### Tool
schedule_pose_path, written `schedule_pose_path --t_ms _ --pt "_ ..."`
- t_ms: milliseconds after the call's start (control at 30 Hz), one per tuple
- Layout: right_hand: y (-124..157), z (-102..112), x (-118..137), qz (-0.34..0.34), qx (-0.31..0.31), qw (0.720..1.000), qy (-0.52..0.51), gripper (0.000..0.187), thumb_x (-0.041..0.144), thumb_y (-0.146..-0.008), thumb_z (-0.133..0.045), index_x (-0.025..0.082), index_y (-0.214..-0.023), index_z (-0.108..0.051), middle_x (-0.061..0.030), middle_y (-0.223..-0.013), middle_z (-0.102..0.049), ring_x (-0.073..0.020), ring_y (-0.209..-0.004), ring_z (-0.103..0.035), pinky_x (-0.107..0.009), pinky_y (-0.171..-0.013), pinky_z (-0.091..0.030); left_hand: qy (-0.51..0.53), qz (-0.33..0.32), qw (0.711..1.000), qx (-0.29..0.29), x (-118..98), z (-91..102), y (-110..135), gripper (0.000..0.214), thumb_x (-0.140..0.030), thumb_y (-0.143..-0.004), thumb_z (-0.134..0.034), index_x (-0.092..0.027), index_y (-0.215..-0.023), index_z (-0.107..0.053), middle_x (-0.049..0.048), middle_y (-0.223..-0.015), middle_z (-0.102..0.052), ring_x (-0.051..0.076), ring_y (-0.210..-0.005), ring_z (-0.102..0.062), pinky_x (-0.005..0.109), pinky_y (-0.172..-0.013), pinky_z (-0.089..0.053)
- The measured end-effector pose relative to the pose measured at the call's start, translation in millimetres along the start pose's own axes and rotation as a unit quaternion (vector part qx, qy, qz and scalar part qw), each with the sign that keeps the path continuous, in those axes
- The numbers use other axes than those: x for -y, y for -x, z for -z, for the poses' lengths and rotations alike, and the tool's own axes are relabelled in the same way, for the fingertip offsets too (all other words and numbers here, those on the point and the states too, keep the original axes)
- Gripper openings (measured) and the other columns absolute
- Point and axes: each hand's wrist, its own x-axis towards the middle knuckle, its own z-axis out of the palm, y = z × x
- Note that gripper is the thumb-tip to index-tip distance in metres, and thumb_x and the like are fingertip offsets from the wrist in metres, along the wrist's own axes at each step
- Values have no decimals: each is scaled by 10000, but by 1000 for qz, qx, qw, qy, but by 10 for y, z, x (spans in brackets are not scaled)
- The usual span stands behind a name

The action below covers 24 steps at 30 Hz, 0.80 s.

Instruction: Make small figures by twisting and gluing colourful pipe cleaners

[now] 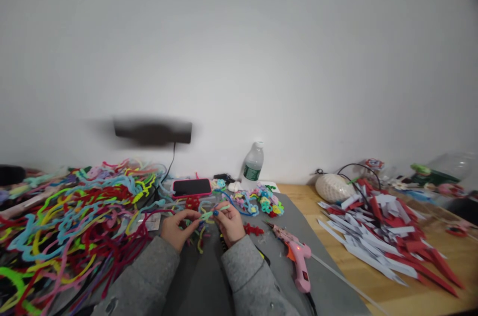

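Observation:
Between my two hands is a pale green pipe cleaner (206, 216), held just above the grey mat (197, 281). My left hand (179, 229) pinches its left part between thumb and forefinger. Opposite, my right hand (229, 224) grips the other part with closed fingertips. Short coloured pipe cleaner pieces (200, 243) lie beneath and between the hands. Just behind them are a red pipe cleaner shape (192, 203) and a phone (191, 187) with a pink case. A small red piece (253, 230) rests right of my right hand.
A large tangle of pipe cleaners (82, 226) covers the left side. Finished-looking pipe cleaner flowers (267, 205) sit near a water bottle (254, 164). To the right lie a pink glue gun (295, 253) with its cord, a white textured object (333, 187) and red and white paper strips (384, 231).

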Motion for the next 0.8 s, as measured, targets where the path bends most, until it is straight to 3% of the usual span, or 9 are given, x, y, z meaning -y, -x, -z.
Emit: schedule_pose_path --t_ms 333,567,700,800 --pt "-9 14 -28 11 -15 999 29 211 261 -538 -771 192 -650 -605 7 -608 -678 -148 -503 -606 -284 -544 -493 -43 -12 999 -4 30 13 -4 160 -305 -685 -568 -202 -707 -688 -1 -663 -710 137 -507 -609 230 -512 -492" --pt "-19 42 -64 23 -8 997 69 175 252 -589 -738 189 -683 -604 8 -610 -664 -150 -514 -614 -276 -548 -491 -74 -74 994 6 -58 -11 2 115 -236 -714 -475 -200 -734 -583 -14 -673 -646 108 -496 -584 169 -377 -388" --pt "-5 1 -20 30 23 994 104 155 237 -595 -732 187 -680 -613 15 -583 -642 -151 -523 -615 -270 -536 -493 -65 -67 995 19 -60 -34 13 182 -224 -689 -530 -215 -867 -573 -19 -713 -641 97 -472 -569 164 -362 -381" --pt "5 -36 17 27 52 991 119 138 228 -596 -731 194 -668 -618 20 -562 -637 -146 -507 -609 -265 -527 -494 -87 -98 991 25 -47 -32 9 102 -231 -691 -557 -216 -774 -614 -14 -689 -632 100 -482 -553 174 -389 -394"
